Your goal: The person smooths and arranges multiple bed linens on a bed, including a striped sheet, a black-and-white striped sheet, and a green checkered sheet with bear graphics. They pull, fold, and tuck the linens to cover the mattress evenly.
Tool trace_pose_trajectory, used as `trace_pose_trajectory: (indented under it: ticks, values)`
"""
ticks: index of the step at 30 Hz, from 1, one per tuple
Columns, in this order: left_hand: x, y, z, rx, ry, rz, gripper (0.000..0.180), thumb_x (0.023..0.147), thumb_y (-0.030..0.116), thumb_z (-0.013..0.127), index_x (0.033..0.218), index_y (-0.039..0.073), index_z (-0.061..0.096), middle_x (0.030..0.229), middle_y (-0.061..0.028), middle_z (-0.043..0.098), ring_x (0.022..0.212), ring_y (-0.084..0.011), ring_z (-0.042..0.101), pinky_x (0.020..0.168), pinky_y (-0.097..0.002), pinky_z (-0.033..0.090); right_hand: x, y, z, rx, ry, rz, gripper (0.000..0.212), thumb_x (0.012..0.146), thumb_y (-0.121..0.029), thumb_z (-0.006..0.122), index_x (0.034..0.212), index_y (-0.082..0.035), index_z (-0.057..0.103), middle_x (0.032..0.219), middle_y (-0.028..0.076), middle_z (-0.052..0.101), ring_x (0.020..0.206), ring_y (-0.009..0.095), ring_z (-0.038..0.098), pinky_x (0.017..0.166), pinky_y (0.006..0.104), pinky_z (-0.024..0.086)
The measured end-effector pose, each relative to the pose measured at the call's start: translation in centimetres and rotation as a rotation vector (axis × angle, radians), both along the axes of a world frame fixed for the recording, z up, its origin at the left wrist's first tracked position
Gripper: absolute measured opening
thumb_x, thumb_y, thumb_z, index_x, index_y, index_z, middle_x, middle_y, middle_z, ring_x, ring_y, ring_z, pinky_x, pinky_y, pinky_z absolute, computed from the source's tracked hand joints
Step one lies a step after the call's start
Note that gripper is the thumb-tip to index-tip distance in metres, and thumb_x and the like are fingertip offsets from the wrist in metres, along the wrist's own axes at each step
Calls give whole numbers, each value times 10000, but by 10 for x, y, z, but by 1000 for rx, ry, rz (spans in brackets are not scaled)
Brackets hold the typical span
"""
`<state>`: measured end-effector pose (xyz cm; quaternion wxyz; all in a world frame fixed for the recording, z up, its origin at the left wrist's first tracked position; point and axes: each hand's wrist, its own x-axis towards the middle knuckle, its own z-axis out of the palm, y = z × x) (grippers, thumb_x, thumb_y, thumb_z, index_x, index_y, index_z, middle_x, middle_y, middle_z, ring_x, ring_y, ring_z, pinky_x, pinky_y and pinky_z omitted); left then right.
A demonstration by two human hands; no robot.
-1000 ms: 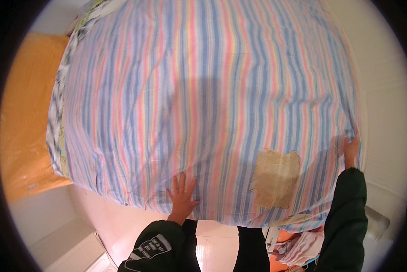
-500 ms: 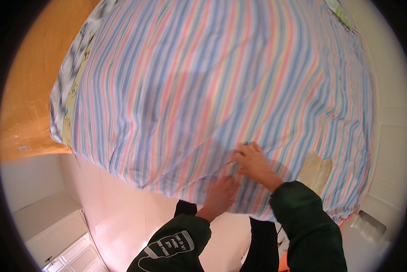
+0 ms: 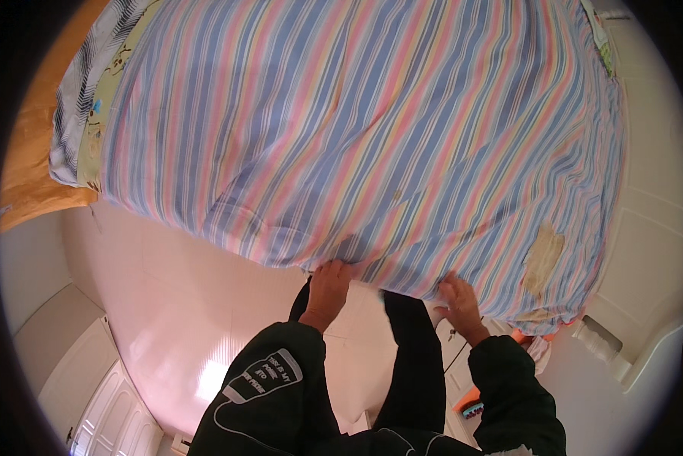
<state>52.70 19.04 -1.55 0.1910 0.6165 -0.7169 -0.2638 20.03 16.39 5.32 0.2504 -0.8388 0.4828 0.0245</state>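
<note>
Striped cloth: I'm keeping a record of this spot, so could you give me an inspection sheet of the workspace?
Surface: striped cloth, widely spread, creased.
Job's things: that cloth, with a tan patch toward its right.
Clutter: orange item beside the right sleeve.
Grip: left hand and right hand at the cloth's near edge; how firmly closed, unclear.
Cables: nothing seen.
Surroundings: pale floor; orange cover at far left.

left hand (image 3: pixel 328 293) | right hand (image 3: pixel 461 305) | parted again | now at near edge of striped sheet (image 3: pixel 349 144)
</note>
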Motion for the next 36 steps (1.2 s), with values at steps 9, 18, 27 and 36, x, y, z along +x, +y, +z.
trace_pose_trajectory:
  ticks: [9,18,27,36]
  values:
    - [43,-16,26,50,104,164,347,735,59,675,1066,78,573,1038,-107,559,985,-330,563,818,-408,480,26,18,-40,-152,-128,-35,86,720,-61,572,802,-55,546,786,88,497,806,277,511,702,380,417]
    - [130,-42,53,-42,125,454,223,792,17,672,996,73,603,988,-88,576,842,-229,607,684,-321,509,11,18,-38,-67,-178,4,165,678,18,606,779,-52,496,763,111,479,756,315,502,661,419,428]
    - [318,-81,50,-195,-109,561,344,779,24,676,1103,19,558,1092,-158,547,1063,-345,518,925,-394,417,106,1,-26,-57,-127,154,502,709,-101,722,1181,-100,553,1249,107,472,1094,316,497,912,439,409]
    - [541,-194,6,-182,-278,623,346,896,141,565,1200,-12,509,1172,-209,533,1119,-390,479,973,-441,382,178,-21,-29,-160,-4,-64,221,723,-81,652,925,-78,564,954,101,525,897,290,511,787,405,417]
